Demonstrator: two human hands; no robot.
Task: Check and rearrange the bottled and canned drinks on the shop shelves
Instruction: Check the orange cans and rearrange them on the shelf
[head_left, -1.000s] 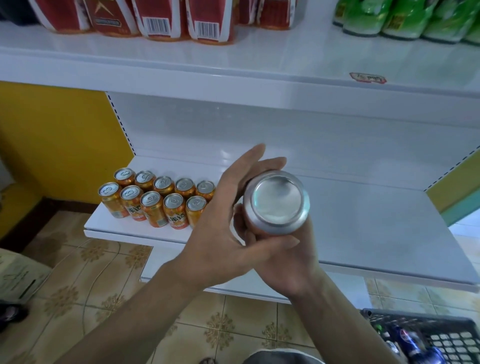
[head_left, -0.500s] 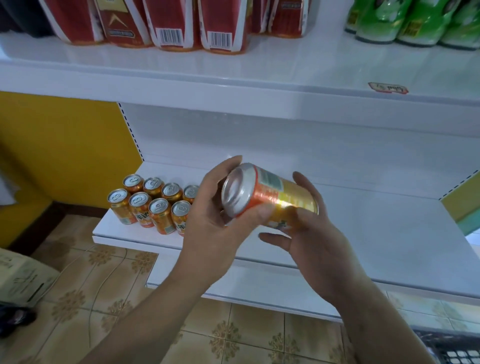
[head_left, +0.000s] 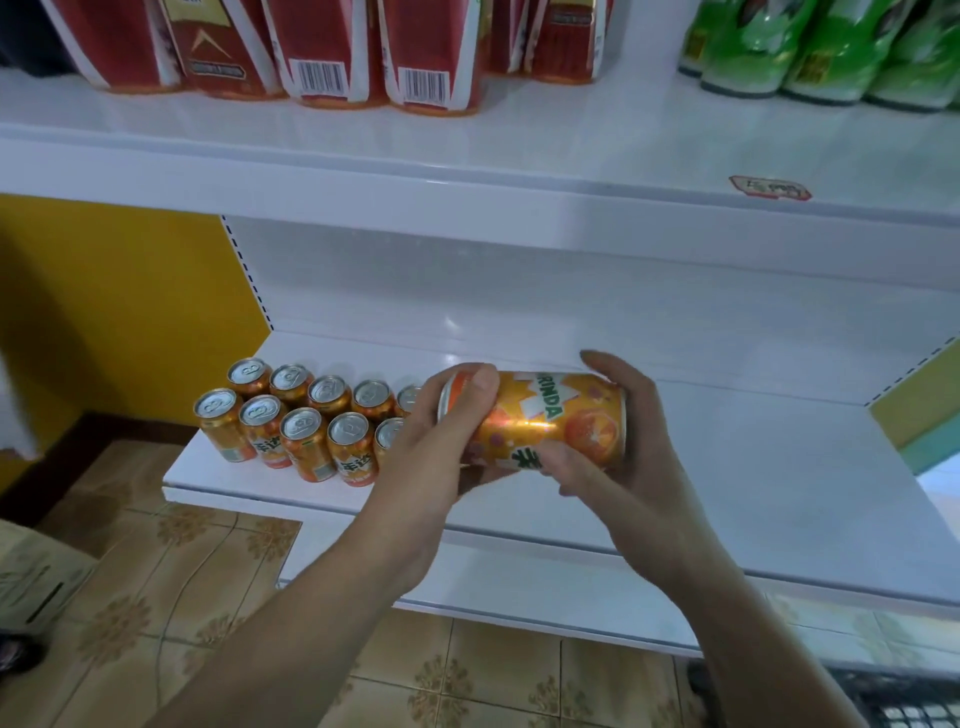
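Note:
I hold an orange Mirinda can (head_left: 545, 421) on its side above the white lower shelf (head_left: 753, 499), label facing up. My left hand (head_left: 431, 457) grips its left end, thumb over the rim. My right hand (head_left: 623, 452) wraps its right end, fingers behind and thumb under the label. Several matching orange cans (head_left: 301, 415) stand upright in two rows at the shelf's left end, just left of my left hand, which hides the nearest ones.
The upper shelf (head_left: 519, 156) carries red cartons (head_left: 374, 47) and green bottles (head_left: 831, 47), with a price tag (head_left: 769, 188) on its edge. Yellow side panels flank the bay. A cardboard box (head_left: 36, 577) sits on the tiled floor at left; a black basket (head_left: 904, 701) shows bottom right.
The can has turned from end-on, its base toward me, to lying sideways with its label up. Both hands shifted right and slightly down along it, staying on it.

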